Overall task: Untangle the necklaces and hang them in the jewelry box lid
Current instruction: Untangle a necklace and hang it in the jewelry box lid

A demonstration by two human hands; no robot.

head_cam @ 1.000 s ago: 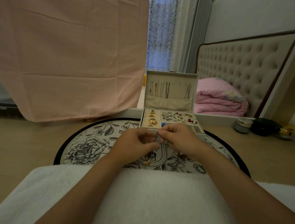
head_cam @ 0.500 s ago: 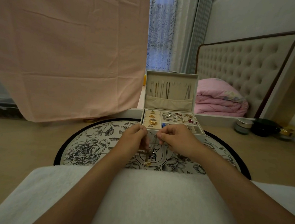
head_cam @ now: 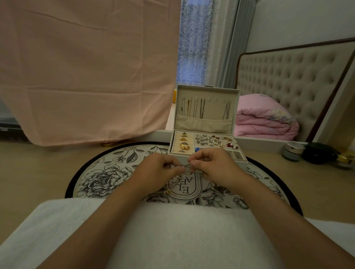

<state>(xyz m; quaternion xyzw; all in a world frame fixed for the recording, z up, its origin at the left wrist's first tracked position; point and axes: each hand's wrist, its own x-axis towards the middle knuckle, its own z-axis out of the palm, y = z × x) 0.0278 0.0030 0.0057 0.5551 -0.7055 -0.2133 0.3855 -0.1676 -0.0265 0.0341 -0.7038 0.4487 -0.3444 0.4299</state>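
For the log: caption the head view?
Left hand and right hand pinch a chain between them above the floral tray, before the open jewelry box with necklaces in its lid.

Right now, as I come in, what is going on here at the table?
A person is working on a necklace chain. The left hand and the right hand each pinch it, close together, just in front of the open jewelry box. A gold pendant seems to dangle from it below the left hand, over the round floral mat. Several necklaces already hang in the lid; this one is not yet hung.
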